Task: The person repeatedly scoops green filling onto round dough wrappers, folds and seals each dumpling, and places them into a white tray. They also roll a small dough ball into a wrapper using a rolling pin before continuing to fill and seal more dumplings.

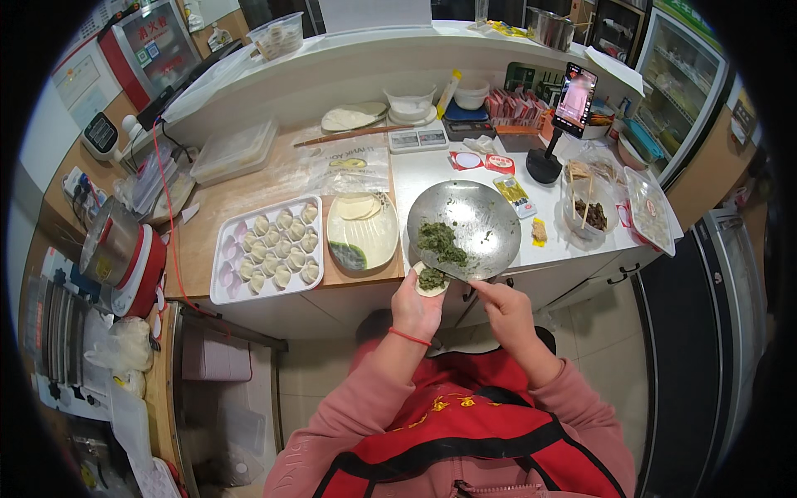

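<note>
Near the counter's front edge, my left hand cups a round dumpling wrapper topped with dark green filling. My right hand pinches a thin, flat filling tool, its far end reaching to the filled wrapper; its exact kind is hard to make out. Just beyond both hands sits a wide metal bowl, with a mound of chopped green filling at its left side. To its left is a leaf-patterned plate bearing a few flat wrappers. Folded dumplings stand in rows in a white tray.
A phone on a stand rises behind the bowl's right side. Farther right are a plastic tub with chopsticks and a lidded container. A rolling pin and a scale lie toward the back. A red cord hangs at left.
</note>
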A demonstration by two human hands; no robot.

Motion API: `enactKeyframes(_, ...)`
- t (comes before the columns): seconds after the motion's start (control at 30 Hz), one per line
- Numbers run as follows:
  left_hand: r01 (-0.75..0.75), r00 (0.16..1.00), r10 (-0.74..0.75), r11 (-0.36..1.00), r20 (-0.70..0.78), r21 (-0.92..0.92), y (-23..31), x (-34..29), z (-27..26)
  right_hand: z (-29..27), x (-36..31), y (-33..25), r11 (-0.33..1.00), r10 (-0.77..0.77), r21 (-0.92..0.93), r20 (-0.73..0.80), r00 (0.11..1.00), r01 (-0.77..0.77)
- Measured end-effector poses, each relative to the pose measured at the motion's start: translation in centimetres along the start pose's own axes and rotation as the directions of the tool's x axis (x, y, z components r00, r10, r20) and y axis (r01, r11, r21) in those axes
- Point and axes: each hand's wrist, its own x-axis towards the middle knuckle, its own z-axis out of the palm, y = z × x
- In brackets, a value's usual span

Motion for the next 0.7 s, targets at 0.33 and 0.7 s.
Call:
enactKeyframes(0.33,0.048,0.996,-0.051,0.998,-0.067,-0.044,-0.3,0.5,-1.9,1.6,-3.2,-0.8,0.904,-0.249,-0.344,0.062,0.966,0.255)
enactKeyframes(0.7,0.075,0.997,-0.075,0.997,-0.025,-0.007,0.8,-0.1,-2.4,0.3,-1.9,-1.6,0.963,-0.207,-0.173,0.010,0.978,0.205)
